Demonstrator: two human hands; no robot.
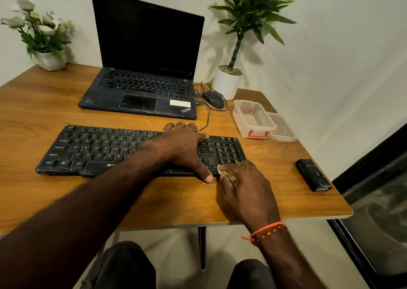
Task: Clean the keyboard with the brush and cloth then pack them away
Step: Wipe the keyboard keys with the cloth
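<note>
A black keyboard [99, 149] with yellow lettering lies across the wooden table [44, 104]. My left hand [187, 148] lies flat over its right-middle part, fingers spread, thumb over the front edge. My right hand [244, 185] grips a small pale cloth [224, 174], bunched under the fingers, against the keyboard's front right corner below the number pad. A black oblong object [312, 175], which may be the brush in its case, lies near the table's right edge.
An open black laptop [143, 68] stands behind the keyboard, with a wired mouse [213, 99] to its right. A clear plastic box [253, 118] with red clips sits open beside its lid [284, 128]. Potted plants [228, 82] [50, 60] occupy both back corners.
</note>
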